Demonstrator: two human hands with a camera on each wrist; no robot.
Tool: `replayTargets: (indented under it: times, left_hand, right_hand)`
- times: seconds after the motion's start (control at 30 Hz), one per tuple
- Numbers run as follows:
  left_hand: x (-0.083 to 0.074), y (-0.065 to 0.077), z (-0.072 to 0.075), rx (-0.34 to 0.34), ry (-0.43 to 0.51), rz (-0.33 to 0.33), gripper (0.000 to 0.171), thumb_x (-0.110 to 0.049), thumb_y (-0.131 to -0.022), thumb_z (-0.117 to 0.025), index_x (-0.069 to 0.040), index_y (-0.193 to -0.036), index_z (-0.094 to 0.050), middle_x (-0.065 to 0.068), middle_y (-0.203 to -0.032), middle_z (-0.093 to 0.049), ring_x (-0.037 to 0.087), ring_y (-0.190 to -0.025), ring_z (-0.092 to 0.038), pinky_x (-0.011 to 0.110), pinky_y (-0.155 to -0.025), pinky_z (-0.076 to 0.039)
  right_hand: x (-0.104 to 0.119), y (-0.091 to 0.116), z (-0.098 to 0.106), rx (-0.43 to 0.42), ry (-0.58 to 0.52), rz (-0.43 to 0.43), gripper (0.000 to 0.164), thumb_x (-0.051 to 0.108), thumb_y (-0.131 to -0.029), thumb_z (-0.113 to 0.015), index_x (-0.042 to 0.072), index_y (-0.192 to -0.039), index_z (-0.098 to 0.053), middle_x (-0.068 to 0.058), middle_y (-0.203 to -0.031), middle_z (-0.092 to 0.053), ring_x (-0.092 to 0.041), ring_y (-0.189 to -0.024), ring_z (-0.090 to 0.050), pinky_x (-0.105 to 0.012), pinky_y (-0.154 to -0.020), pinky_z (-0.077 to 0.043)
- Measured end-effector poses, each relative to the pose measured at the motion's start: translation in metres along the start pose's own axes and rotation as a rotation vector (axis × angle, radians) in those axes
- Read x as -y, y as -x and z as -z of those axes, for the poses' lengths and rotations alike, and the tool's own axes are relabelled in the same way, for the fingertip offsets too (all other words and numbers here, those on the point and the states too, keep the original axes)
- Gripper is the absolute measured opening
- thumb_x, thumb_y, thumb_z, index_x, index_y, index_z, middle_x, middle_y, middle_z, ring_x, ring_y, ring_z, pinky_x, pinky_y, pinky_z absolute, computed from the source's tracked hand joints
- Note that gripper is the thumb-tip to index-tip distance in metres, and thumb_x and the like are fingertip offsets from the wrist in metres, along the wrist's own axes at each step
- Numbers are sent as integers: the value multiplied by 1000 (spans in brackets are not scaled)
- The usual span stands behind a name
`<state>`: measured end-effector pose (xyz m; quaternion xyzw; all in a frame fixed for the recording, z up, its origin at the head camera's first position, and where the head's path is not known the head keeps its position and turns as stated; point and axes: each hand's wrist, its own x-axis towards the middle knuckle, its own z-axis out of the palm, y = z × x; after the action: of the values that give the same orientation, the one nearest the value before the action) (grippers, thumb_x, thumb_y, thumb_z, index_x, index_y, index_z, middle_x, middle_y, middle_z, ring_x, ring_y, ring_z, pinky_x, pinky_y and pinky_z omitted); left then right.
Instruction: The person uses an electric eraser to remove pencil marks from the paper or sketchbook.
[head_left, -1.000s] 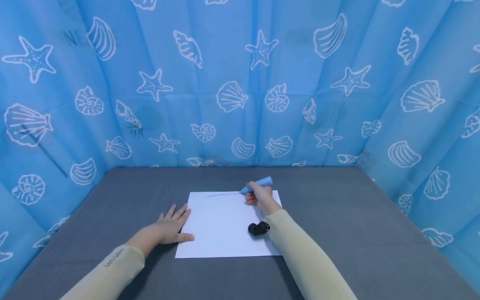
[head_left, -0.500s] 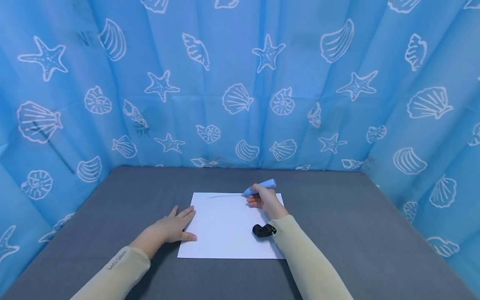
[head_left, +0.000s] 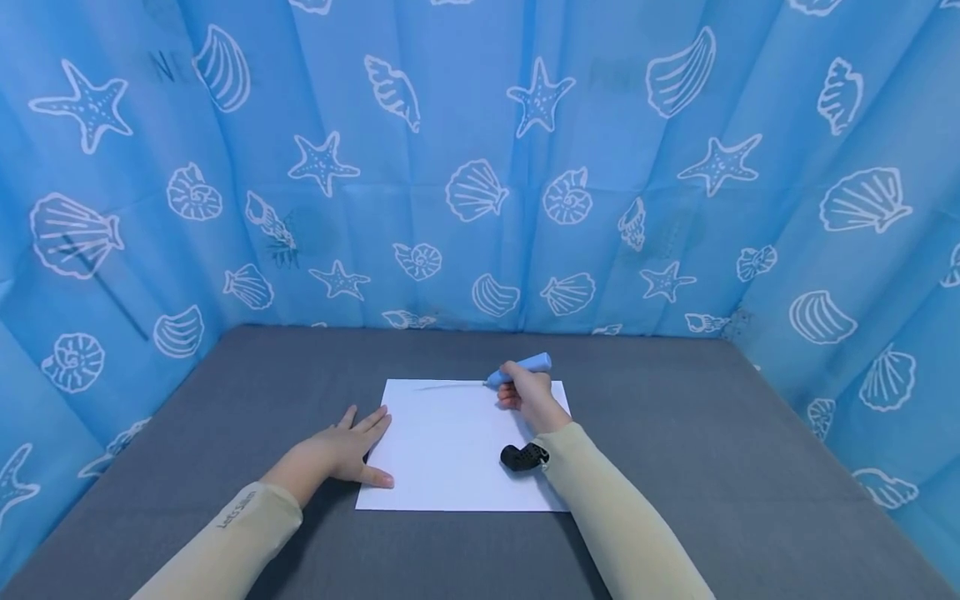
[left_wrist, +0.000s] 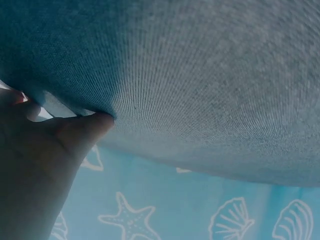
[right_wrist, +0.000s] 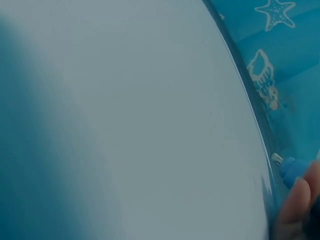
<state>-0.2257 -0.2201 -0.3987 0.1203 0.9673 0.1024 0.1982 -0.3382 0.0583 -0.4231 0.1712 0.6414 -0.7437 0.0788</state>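
Observation:
A white sheet of paper (head_left: 442, 450) lies on the grey table cloth. My left hand (head_left: 341, 450) rests with spread fingers at its left edge, thumb and fingertips overlapping the paper. In my right hand (head_left: 531, 396) a thick blue pen (head_left: 536, 362) is gripped between thumb and fingers, tilted to the right. Its tip is right at the paper near the top edge, at the right end of a faint thin line (head_left: 450, 386). The right wrist view shows the blue pen (right_wrist: 291, 171) with its pale narrow tip. Cloth fills most of the left wrist view, beside the left thumb (left_wrist: 90, 130).
A blue curtain (head_left: 480, 242) with white shells and starfish surrounds the table at the back and sides. A black curved device (head_left: 521, 457) juts from the right sleeve (head_left: 607, 500) over the paper. Grey cloth (head_left: 712, 433) extends on both sides of the sheet.
The head view has shifted slightly. Hands, pen and paper keep nearly the same places relative to each other, with the pen still at the end of the line.

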Motion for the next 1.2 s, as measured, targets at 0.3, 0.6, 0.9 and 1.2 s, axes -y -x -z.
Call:
replayTargets:
  times: [0.3,0.6,0.9,1.2]
  left_hand:
    - [-1,0,-1,3,-13,-1,109,-64,-74,-72,-8,-154,-24,10,-162,-14,50,-143,-3,67,-107,-17]
    - [-1,-1,-1,5,10,-1,109,-63,-75,-72,-7,-154,-23,10,-162,-13,50,-143,-1,67,-108,-13]
    - [2,-3,-3,9,17,-6,109,-64,-76,-71,-7,-155,-22,11,-162,-11,50,-143,2,71,-106,-6]
    - [3,-1,-2,19,36,-24,108,-62,-77,-71,-5,-155,-21,13,-162,-10,51,-142,4,71,-106,-5]
  right_hand:
    - [1,3,-6,-80,20,-8,12,10,-82,-63,0,-79,-57,-3,-54,-53,-8,-43,-50,-20,-44,-45]
    - [2,4,-4,-41,17,-6,14,10,-84,-64,-1,-79,-56,-4,-55,-53,-9,-42,-52,-21,-43,-47]
    - [4,0,-1,22,4,-48,17,14,-88,-62,-1,-87,-57,-5,-62,-55,-11,-48,-56,-23,-48,-50]
    - [6,1,-4,98,-79,-100,19,15,-92,-57,-3,-98,-60,-10,-73,-61,-15,-60,-65,-25,-57,-54]
